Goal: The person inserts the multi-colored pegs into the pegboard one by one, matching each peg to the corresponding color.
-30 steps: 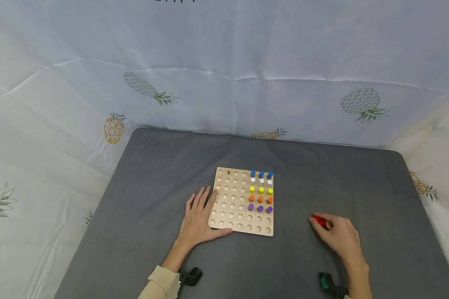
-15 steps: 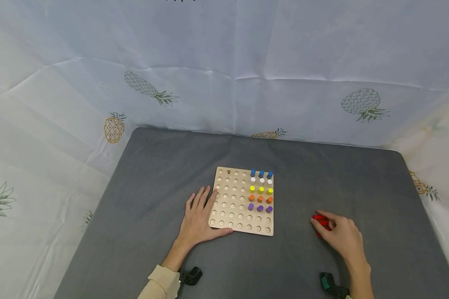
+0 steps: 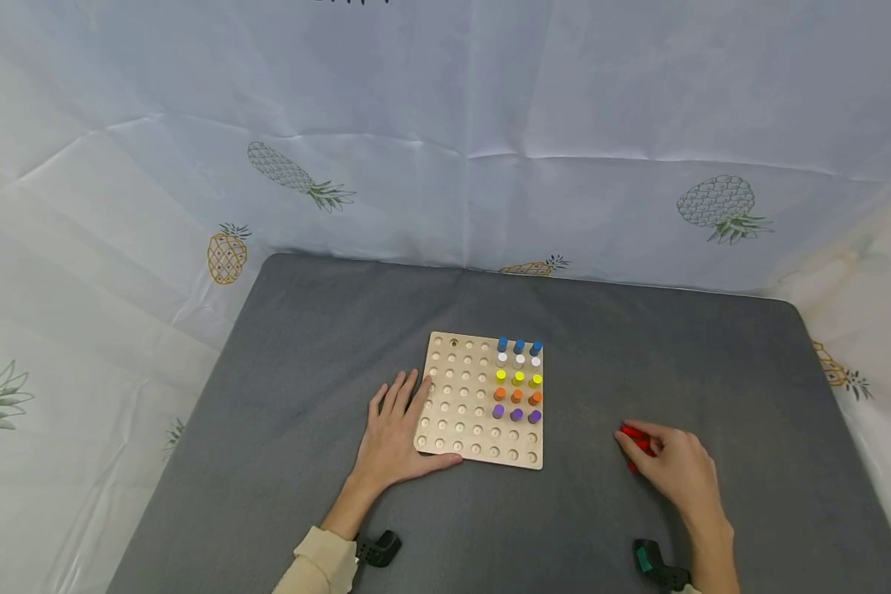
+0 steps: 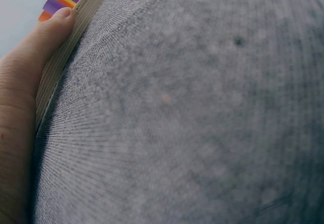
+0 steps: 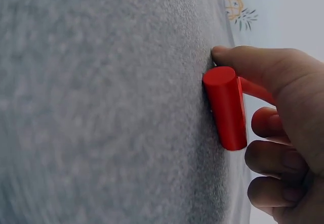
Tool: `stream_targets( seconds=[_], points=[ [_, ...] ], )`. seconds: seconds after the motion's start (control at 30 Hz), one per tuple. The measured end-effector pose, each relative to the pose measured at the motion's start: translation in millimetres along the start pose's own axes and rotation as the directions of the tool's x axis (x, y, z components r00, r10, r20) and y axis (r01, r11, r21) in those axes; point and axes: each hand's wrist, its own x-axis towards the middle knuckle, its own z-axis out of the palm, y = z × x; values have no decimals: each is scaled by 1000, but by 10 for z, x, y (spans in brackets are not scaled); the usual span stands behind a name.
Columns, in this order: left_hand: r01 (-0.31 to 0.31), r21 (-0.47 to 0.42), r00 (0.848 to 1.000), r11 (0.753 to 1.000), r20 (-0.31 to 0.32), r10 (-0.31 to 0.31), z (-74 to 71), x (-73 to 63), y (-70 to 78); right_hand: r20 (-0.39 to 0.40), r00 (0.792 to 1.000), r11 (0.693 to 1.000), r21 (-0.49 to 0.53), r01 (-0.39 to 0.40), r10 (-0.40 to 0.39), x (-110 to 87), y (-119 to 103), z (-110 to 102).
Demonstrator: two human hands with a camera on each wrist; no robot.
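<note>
A light wooden pegboard point(image 3: 469, 420) lies on the grey cloth, with round holes and short rows of blue, white, yellow, orange and purple pegs at its right side. My left hand point(image 3: 390, 441) rests at its left edge, fingers straight and spread, with the thumb point(image 4: 53, 34) along the near edge. To the right of the board, my right hand point(image 3: 679, 470) has thumb and index finger curled round red pegs point(image 3: 639, 441) at the cloth. One red peg point(image 5: 226, 110) shows whole in the right wrist view; another is partly hidden behind it. The other fingers point(image 5: 273, 158) are curled in.
Grey cloth point(image 3: 327, 330) covers the table. A pale curtain with pineapple prints point(image 3: 716, 202) hangs behind it and at the sides. Black wrist devices point(image 3: 377, 549) show beside both forearms.
My right hand has shifted slightly right and back a little left, and more red shows between its thumb and index finger. The left hand and pegboard have stayed in place.
</note>
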Motion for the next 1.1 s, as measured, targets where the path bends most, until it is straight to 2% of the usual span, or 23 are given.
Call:
stream_targets(
  seconds=[0.33,0.6,0.87,1.1],
  points=[
    [-1,22,1000,1000,-3,1,17,-3,-5,-80,994,998,14,69,-68,30,-22,23],
    [-5,25,1000,1000,-7,5,22,-6,-8,-119,990,997,22,75,-72,41,-52,11],
    [-5,28,1000,1000,-8,6,22,-4,-10,-191,975,991,44,125,-115,41,-79,29],
    [-2,31,1000,1000,-4,2,18,-2,-8,-214,969,989,45,138,-126,46,-107,32]
  ],
)
